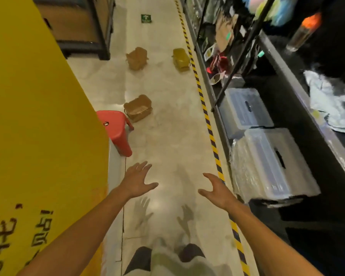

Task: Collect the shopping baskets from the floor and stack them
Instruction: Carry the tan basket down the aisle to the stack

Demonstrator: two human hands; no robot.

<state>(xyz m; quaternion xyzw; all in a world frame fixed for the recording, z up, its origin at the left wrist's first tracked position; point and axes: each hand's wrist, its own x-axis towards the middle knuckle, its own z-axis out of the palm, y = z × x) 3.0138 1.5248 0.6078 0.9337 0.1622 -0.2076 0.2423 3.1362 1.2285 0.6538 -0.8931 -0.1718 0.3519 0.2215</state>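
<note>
Our left hand (136,181) – fingers spread, holding nothing | our right hand (217,189) – released, palm inward | both arms outstretched over floor (167,136) | three baskets ahead: nearest (138,108), far-left (136,58), far-right (180,59)

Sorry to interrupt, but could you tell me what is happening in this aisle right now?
A person stands in a shop aisle with the left hand and the right hand stretched out in front, fingers spread, holding nothing. Three shopping baskets sit apart on the floor ahead: the nearest basket beside a red stool, a second brown basket farther along, and a yellowish basket by the striped floor tape. None has been collected or stacked yet.
</note>
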